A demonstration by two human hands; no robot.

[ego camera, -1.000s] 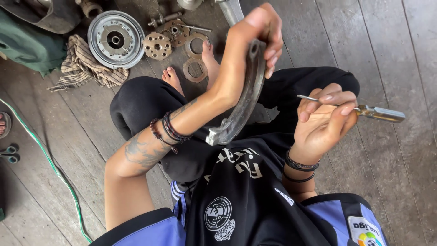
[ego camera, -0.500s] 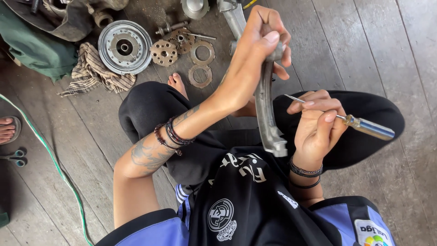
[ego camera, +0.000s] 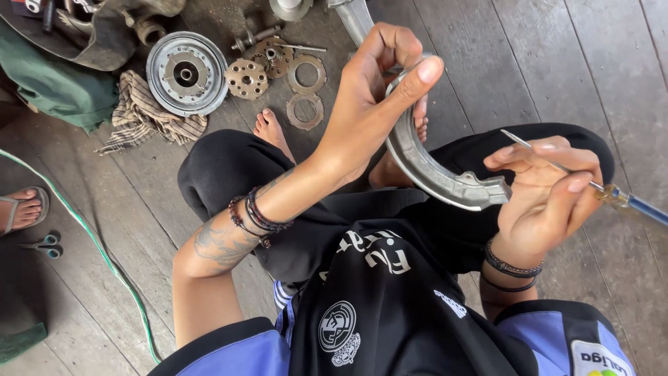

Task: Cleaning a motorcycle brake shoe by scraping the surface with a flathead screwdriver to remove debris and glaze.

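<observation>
Item: curved metal shoe, grey, dull, arc-shaped with a notched end. We note the left hand clamped around its upper end, holding it above the lap. Item: screwdriver, thin steel shaft, clear blue handle, gripped in the right hand just beside the shoe's lower end. On the plank floor: a round ribbed drum, flat rings, a striped rag. Since half a second ago, we see the shoe swung from near upright to slanting towards the right hand.
</observation>
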